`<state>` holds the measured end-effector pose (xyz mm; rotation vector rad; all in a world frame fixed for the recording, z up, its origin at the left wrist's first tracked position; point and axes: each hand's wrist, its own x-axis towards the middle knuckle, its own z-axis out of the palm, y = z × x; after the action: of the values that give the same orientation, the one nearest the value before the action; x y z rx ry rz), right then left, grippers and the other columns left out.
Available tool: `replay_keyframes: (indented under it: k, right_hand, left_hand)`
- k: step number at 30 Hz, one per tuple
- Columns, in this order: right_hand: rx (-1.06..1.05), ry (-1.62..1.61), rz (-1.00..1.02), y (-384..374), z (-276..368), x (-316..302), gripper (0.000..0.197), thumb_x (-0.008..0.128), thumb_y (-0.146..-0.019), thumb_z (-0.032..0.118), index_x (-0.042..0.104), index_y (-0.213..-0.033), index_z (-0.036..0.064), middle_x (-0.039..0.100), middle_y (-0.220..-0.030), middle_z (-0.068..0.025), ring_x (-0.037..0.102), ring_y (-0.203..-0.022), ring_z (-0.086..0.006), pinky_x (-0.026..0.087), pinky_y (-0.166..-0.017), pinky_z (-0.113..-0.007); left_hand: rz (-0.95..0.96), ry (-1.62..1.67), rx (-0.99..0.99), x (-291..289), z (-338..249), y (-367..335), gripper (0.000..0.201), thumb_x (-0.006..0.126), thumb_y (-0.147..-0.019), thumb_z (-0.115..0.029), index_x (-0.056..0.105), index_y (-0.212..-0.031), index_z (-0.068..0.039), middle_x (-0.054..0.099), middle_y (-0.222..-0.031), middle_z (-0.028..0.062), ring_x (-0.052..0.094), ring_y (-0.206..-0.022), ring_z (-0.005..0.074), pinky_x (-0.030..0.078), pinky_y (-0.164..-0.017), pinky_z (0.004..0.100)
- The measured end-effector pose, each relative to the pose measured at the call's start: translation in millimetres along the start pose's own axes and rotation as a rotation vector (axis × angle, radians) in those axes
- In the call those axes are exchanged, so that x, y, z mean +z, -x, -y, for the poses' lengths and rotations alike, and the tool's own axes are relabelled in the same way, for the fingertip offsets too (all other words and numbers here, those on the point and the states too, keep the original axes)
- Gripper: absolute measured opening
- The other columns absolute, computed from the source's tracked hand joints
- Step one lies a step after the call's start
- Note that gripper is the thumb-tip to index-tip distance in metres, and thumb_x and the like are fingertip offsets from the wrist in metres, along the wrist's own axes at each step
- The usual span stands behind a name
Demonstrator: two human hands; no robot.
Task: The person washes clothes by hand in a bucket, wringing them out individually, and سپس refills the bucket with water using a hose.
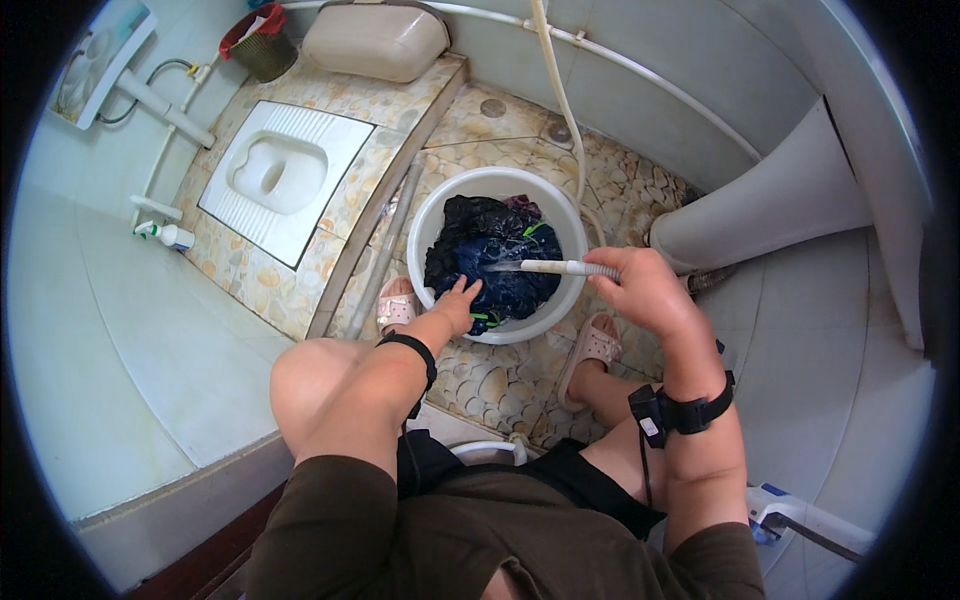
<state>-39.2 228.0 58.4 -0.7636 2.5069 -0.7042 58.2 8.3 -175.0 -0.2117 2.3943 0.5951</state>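
A round white basin [420, 215] stands on the floor in front of me, holding wet dark clothes [480, 225], black and navy with small green strips. My right hand [635, 285] is closed round the end of a pale hose [555, 267] at the basin's right side. Water runs from its tip onto the clothes. Resting on the near left part of the cloth, my left hand [462, 305] has its fingers spread and grips nothing that I can see.
A white squat toilet [275, 175] is set in a raised tiled step at the left. Behind it are a bin with a red bag [260, 45] and a beige tank [375, 40]. A white pedestal [770, 200] stands at the right; a spray bottle [170, 236] lies far left.
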Motion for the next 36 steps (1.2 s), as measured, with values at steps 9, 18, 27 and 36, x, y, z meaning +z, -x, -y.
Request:
replay_keyframes:
  k: [9, 18, 27, 36]
  right_hand:
    - [0.060, 0.173, -0.150, -6.1, 3.5, 7.7, 0.022, 0.054, -0.072, 0.017, 0.058, -0.092, 0.0081, 0.057, -0.080, -0.0172, 0.054, -0.074, -0.0330, 0.043, -0.067, -0.039]
    - [0.008, 0.178, -0.101, -5.4, 7.7, 11.0, 0.023, 0.054, -0.072, 0.019, 0.058, -0.093, 0.0092, 0.057, -0.079, -0.0171, 0.054, -0.074, -0.0324, 0.044, -0.067, -0.039]
    - [0.043, 0.160, -0.182, -5.3, 1.2, 9.2, 0.022, 0.054, -0.072, 0.018, 0.058, -0.092, 0.0085, 0.057, -0.079, -0.0172, 0.055, -0.074, -0.0319, 0.044, -0.067, -0.038]
    - [0.100, 0.177, -0.210, -2.7, -6.7, 1.5, 0.021, 0.055, -0.072, 0.017, 0.058, -0.091, 0.0088, 0.057, -0.073, -0.0170, 0.055, -0.069, -0.0322, 0.044, -0.063, -0.038]
  left_hand:
    - [0.238, -0.078, 0.285, 16.1, -10.4, -6.3, 0.064, 0.048, -0.068, -0.001, 0.031, -0.126, -0.024, 0.009, -0.136, 0.0120, 0.029, -0.118, 0.0276, 0.027, -0.096, 0.0303]
    - [0.190, 0.047, 0.195, 9.3, -18.3, 2.6, 0.065, 0.050, -0.067, -0.001, 0.031, -0.126, -0.021, 0.010, -0.136, 0.0114, 0.027, -0.118, 0.0303, 0.027, -0.096, 0.0324]
    - [0.138, 0.028, 0.190, 19.3, -10.9, -1.2, 0.064, 0.051, -0.068, -0.002, 0.029, -0.126, -0.019, 0.009, -0.136, 0.0113, 0.025, -0.120, 0.0303, 0.026, -0.097, 0.0329]
    - [0.108, 0.019, 0.184, 14.0, -13.4, 4.1, 0.060, 0.053, -0.070, -0.005, 0.032, -0.125, -0.015, 0.012, -0.135, 0.0115, 0.027, -0.119, 0.0283, 0.027, -0.097, 0.0323]
